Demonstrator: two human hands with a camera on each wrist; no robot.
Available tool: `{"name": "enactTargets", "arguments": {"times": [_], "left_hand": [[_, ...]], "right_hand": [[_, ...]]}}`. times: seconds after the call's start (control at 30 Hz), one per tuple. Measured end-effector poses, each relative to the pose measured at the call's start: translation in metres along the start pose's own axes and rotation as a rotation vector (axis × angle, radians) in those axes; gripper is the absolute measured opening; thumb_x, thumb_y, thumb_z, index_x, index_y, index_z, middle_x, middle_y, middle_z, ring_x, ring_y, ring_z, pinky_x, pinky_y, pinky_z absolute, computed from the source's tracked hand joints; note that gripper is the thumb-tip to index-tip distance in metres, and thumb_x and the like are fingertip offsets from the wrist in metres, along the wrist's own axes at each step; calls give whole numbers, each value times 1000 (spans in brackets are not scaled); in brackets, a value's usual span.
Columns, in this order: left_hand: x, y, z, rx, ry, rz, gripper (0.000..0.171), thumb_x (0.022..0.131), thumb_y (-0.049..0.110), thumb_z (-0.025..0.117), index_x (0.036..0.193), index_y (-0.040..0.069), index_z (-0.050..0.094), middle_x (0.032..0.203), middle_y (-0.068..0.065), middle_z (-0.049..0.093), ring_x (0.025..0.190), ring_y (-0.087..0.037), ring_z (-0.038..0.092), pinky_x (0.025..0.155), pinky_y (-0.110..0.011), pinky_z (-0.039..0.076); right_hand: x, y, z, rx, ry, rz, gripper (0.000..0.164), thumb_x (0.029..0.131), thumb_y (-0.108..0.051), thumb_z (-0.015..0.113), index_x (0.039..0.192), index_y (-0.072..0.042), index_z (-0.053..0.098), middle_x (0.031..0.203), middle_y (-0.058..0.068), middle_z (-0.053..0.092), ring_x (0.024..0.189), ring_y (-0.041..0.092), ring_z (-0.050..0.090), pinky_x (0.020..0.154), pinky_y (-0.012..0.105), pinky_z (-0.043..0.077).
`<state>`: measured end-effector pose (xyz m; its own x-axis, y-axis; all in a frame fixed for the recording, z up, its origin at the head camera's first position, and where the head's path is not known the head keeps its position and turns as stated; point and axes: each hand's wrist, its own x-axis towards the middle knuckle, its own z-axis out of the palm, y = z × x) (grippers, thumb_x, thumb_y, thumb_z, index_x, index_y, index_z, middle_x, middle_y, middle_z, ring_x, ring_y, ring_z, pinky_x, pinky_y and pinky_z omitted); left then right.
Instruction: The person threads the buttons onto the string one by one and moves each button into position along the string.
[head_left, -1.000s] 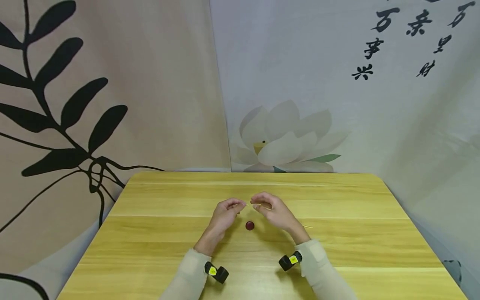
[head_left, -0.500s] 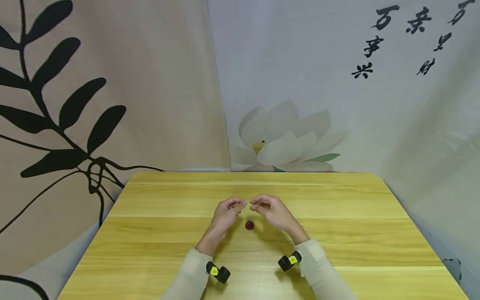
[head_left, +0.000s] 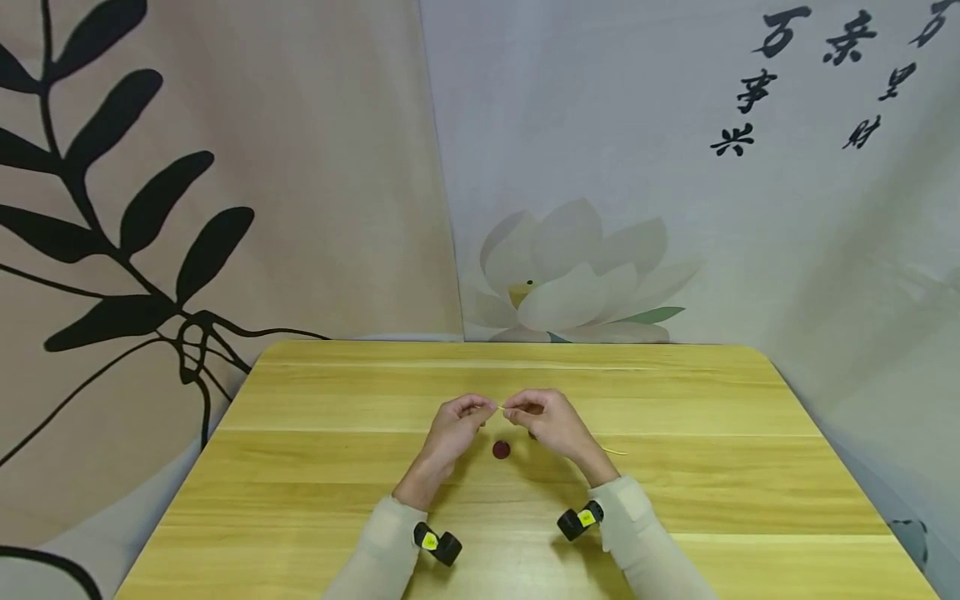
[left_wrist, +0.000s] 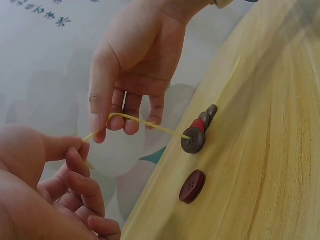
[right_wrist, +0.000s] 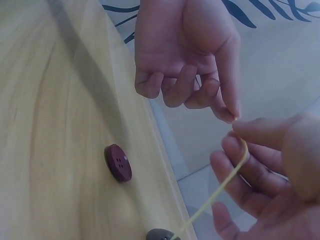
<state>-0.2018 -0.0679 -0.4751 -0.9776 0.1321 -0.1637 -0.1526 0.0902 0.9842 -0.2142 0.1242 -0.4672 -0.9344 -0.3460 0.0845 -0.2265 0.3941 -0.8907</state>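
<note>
Both hands meet over the table, fingertips close together. My left hand (head_left: 453, 423) pinches the end of a yellow string (left_wrist: 155, 126) between thumb and index finger. Just beside it, my right hand (head_left: 553, 423) pinches the same string between thumb and index finger, its other fingers loosely bent. From the right hand the string runs down through a dark brown button (left_wrist: 193, 140). Behind that button, a red button (left_wrist: 198, 123) and more brown ones are lined up on the string, low near the tabletop. A loose maroon button (right_wrist: 118, 163) with several holes lies on the table, below the hands.
The string's far tail (head_left: 615, 452) lies on the wooden table (head_left: 300, 500) to the right of my right wrist. Printed cloths (head_left: 360, 167) hang behind the table's back edge. Black wrist cameras (head_left: 581, 522) sit at both sleeves.
My right fingertips have closed on the string beside the left ones, and a short yellow piece now shows between them. A dark button has come into sight under my right hand.
</note>
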Motion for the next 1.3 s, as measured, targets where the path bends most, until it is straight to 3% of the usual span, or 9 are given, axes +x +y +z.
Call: {"name": "enactTargets", "arguments": {"times": [0.2, 0.37, 0.5, 0.73, 0.83, 0.93, 1.07, 1.3], "left_hand": [[1, -1, 2, 12, -21, -3, 27, 98, 28, 62, 110, 5, 68, 100, -13, 62, 88, -25, 54, 72, -33, 44], [1, -3, 2, 24, -34, -3, 27, 98, 29, 63, 110, 6, 68, 104, -15, 63, 90, -26, 56, 73, -32, 45], [2, -5, 1, 38, -28, -13, 27, 97, 30, 64, 109, 7, 68, 102, -15, 64, 80, -21, 53, 65, -28, 42], [7, -16, -1, 254, -12, 51, 16, 94, 22, 68, 100, 8, 70, 84, -3, 57, 75, -16, 51, 64, -28, 40], [8, -21, -2, 330, -51, 68, 12, 93, 19, 68, 100, 9, 69, 82, -3, 56, 72, -16, 49, 63, -29, 40], [10, -25, -3, 355, -74, 65, 11, 93, 18, 68, 100, 9, 68, 80, -3, 56, 68, -15, 47, 60, -28, 38], [13, -28, -3, 352, -85, 61, 12, 93, 17, 67, 101, 8, 68, 79, -1, 57, 65, -14, 46, 59, -27, 37], [17, -28, -3, 375, -152, 12, 19, 91, 20, 71, 104, 7, 68, 80, -1, 57, 69, -14, 48, 64, -28, 39]], "right_hand": [[-1, 1, -2, 10, 0, -1, 17, 95, -12, 66, 104, 0, 73, 99, 17, 72, 86, 37, 64, 60, 25, 48], [-2, 3, -2, -3, 25, 20, 14, 95, -11, 65, 103, -5, 74, 100, 16, 72, 87, 30, 65, 64, 27, 50], [-2, -1, -4, -16, 25, 30, 14, 96, -9, 64, 104, -3, 73, 98, 13, 72, 83, 24, 65, 66, 33, 53], [-11, -24, -16, 88, 6, 89, 17, 96, -3, 59, 107, 2, 71, 96, 11, 71, 75, 13, 63, 70, 46, 57], [-5, -4, -15, 135, 18, 112, 19, 96, -5, 60, 109, 4, 69, 97, 16, 70, 73, 24, 65, 70, 50, 56], [2, 20, -14, 130, 46, 120, 20, 97, -10, 62, 110, 4, 70, 102, 20, 70, 83, 34, 67, 74, 43, 56], [6, 34, -15, 101, 92, 125, 21, 97, -13, 64, 108, 2, 71, 108, 19, 71, 96, 32, 67, 79, 33, 52], [9, 52, -21, 62, 109, 137, 20, 98, -14, 62, 109, -1, 72, 107, 17, 71, 95, 28, 66, 79, 31, 49]]}}
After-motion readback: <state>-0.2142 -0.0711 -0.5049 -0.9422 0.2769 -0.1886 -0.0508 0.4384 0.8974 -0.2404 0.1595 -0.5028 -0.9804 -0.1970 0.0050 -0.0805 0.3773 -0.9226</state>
